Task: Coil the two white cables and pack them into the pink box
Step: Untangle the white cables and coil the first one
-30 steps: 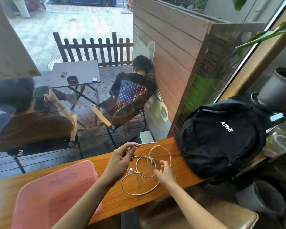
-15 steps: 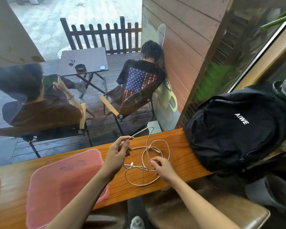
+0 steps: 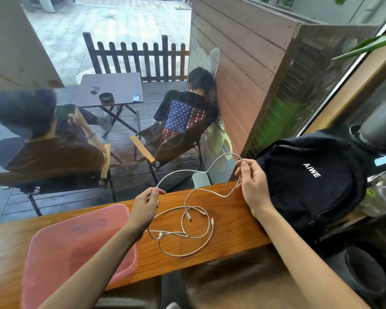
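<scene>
Now the hands have drawn apart: left hand (image 3: 147,200) and right hand (image 3: 253,181) each pinch the thin white cable (image 3: 198,171), stretching one span above the wooden desk (image 3: 236,228). Remaining loops lie tangled beside the empty pink plastic box (image 3: 54,253); coiling seems barely begun.

Bare counter (image 3: 232,221) between pink box (image 3: 76,248) and black backpack (image 3: 310,181), crossed by loose cables (image 3: 187,241)

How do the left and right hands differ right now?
The left hand pinches the white cable low, just above the counter; the right hand pinches it higher, beside the black backpack. The left is nearer the pink box. Both hold one raised span.
</scene>
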